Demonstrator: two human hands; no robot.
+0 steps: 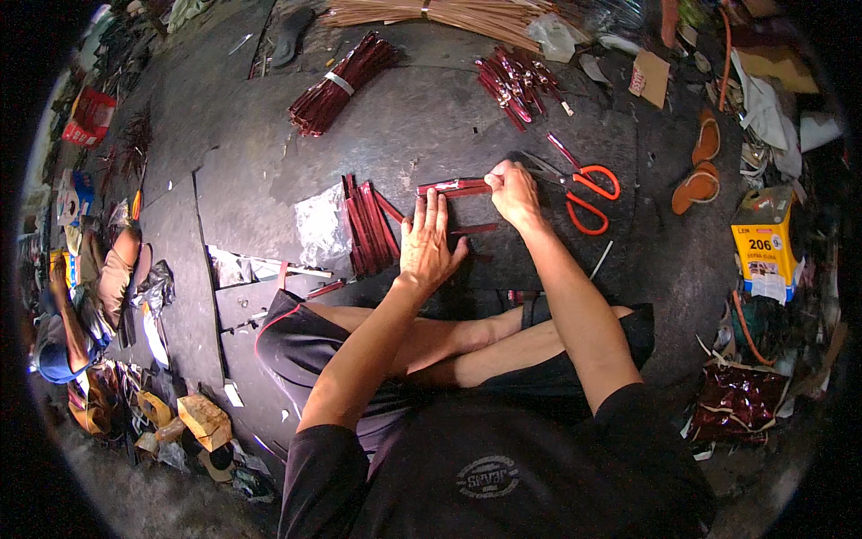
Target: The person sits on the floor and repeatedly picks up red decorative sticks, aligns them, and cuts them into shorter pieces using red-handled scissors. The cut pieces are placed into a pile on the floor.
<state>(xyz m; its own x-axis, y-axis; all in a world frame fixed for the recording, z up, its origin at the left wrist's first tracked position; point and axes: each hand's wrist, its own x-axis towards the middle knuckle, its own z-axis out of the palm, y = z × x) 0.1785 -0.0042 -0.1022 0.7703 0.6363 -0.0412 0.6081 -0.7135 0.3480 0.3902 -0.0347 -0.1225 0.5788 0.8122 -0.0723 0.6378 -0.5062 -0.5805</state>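
A shiny dark red strip (456, 188) lies crosswise on the dark board in front of me. My left hand (426, 247) is laid flat, its fingertips pressing on the strip's left part. At the strip's right end, my right hand (514, 192) is closed in a fist around it; the fingertips are hidden. Several similar strips (369, 225) lie in a pile left of my left hand, next to a clear plastic sheet (321, 225). Scissors with orange handles (617, 184) rest open just right of my right hand.
Farther off lie a tied bundle of dark red sticks (344, 85), a loose heap of red pieces (521, 83) and a bundle of tan sticks (449, 16). Orange sandals (696, 187) and a yellow container (766, 242) are at the right. Another person (67, 341) sits at the far left.
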